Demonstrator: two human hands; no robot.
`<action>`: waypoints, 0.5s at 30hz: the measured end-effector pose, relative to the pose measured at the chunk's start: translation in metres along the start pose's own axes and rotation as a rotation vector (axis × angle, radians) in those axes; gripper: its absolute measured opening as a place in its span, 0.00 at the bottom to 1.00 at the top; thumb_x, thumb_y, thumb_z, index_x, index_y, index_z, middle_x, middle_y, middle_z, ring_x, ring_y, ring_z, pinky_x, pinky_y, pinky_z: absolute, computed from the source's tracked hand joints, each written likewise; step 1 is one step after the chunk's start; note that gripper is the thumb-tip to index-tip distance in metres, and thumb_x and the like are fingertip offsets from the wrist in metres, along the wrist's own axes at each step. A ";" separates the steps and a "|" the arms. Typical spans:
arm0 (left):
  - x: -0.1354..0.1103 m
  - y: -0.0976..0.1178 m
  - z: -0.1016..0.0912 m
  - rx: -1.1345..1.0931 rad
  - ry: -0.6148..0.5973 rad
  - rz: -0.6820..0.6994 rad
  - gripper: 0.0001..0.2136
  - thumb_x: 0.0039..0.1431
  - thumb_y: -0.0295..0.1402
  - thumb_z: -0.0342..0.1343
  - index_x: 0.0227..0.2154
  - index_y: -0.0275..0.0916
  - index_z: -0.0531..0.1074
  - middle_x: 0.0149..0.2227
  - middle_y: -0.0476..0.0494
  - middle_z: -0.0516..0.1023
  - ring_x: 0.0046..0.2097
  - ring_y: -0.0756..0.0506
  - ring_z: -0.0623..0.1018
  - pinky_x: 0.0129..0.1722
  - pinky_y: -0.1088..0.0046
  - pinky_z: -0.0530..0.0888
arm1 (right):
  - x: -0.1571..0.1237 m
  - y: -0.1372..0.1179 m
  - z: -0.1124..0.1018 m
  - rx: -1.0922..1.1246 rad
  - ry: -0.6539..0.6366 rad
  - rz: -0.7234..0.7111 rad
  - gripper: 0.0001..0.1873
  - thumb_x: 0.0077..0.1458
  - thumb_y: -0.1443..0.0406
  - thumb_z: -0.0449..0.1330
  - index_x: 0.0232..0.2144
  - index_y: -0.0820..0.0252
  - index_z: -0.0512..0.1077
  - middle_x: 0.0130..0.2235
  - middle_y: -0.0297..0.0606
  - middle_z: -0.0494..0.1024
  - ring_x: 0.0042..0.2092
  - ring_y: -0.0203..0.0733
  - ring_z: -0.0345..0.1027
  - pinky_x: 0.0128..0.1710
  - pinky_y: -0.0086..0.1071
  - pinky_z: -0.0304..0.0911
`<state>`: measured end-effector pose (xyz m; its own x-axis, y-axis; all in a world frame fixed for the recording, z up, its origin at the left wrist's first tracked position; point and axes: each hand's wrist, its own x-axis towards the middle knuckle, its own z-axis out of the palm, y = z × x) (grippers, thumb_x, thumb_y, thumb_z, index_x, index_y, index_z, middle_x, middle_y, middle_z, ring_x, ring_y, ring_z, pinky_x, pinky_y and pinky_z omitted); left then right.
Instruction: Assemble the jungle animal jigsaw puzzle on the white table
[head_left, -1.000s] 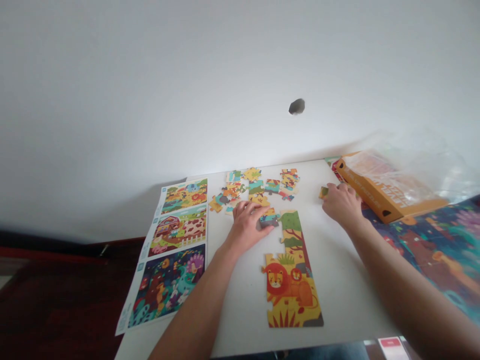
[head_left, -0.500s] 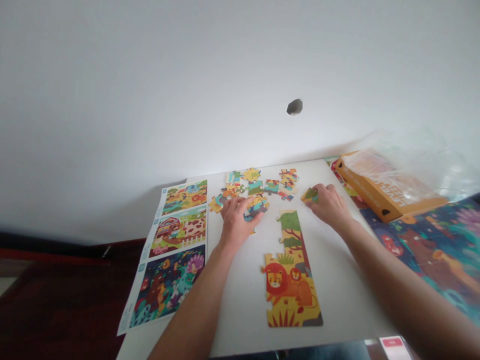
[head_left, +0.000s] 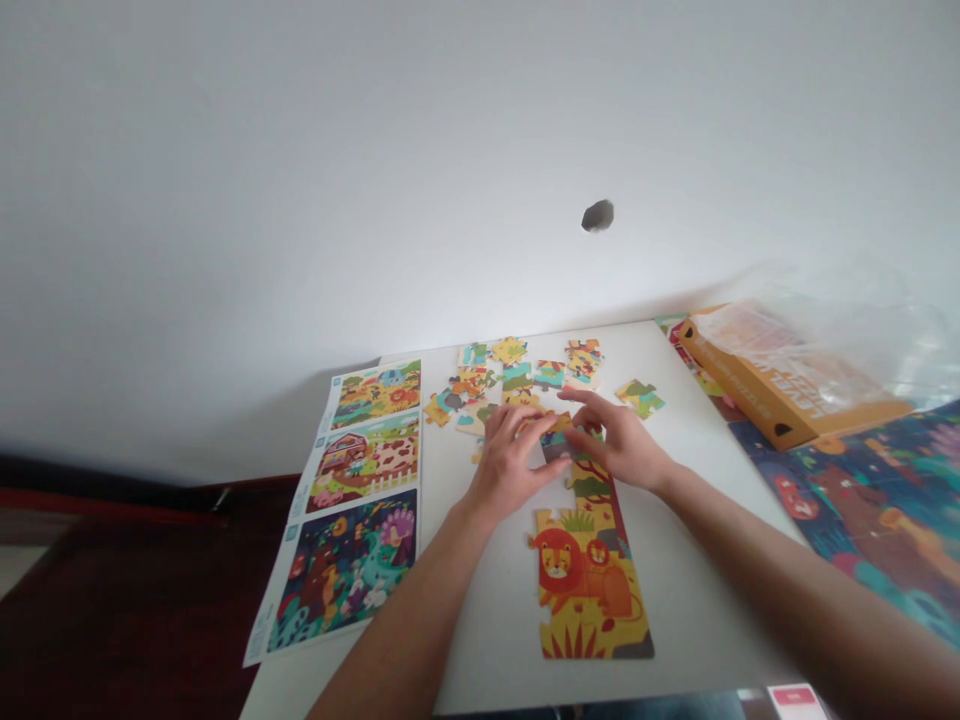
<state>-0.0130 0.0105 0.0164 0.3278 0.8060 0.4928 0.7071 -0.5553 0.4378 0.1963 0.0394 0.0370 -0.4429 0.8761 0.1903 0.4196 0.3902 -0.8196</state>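
Note:
Between my two hands a puzzle piece (head_left: 557, 447) with a grey corner and orange and blue parts is held just above the table. My left hand (head_left: 514, 460) grips it from the left, thumb below and fingers above. My right hand (head_left: 619, 440) pinches its right side, with the index finger stretched out beyond. Under and in front of them lies the joined puzzle section (head_left: 592, 590) with two lions; its top end is partly hidden by my right hand. Past my right hand lies a green and yellow puzzle piece (head_left: 640, 397), apart from the hand.
Several loose puzzle pieces (head_left: 517, 376) lie toward the wall. A picture sheet (head_left: 352, 500) lies along the left table edge. At right stand an orange puzzle box (head_left: 795, 400) with clear plastic on it and a dark assembled puzzle (head_left: 862, 500). The wall has a hole (head_left: 598, 216).
My right hand has let go of the green and yellow piece and moved left to the grey-cornered piece. My left hand has moved right and toward me with that piece.

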 end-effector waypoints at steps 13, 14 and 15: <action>-0.005 -0.017 0.008 0.208 -0.124 -0.259 0.14 0.58 0.35 0.60 0.48 0.45 0.75 0.57 0.42 0.71 0.59 0.35 0.66 0.60 0.50 0.63 | 0.012 0.086 -0.057 -0.609 0.424 0.499 0.18 0.58 0.63 0.54 0.49 0.61 0.73 0.37 0.44 0.81 0.39 0.48 0.73 0.42 0.36 0.63; -0.005 -0.018 0.008 0.207 -0.122 -0.256 0.14 0.58 0.35 0.60 0.48 0.45 0.75 0.57 0.42 0.71 0.59 0.35 0.66 0.60 0.50 0.63 | 0.012 0.087 -0.057 -0.614 0.412 0.504 0.18 0.59 0.63 0.54 0.49 0.60 0.73 0.37 0.44 0.81 0.39 0.48 0.73 0.42 0.36 0.63; -0.005 -0.018 0.008 0.207 -0.120 -0.255 0.14 0.59 0.35 0.60 0.48 0.46 0.75 0.57 0.42 0.71 0.60 0.35 0.66 0.61 0.50 0.63 | 0.012 0.088 -0.055 -0.619 0.403 0.502 0.18 0.59 0.62 0.54 0.49 0.60 0.73 0.36 0.43 0.81 0.39 0.48 0.73 0.42 0.37 0.63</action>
<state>-0.0225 0.0177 0.0002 0.1868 0.9385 0.2904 0.8839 -0.2896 0.3673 0.2716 0.0997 -0.0027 0.1713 0.9724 0.1584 0.8935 -0.0856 -0.4409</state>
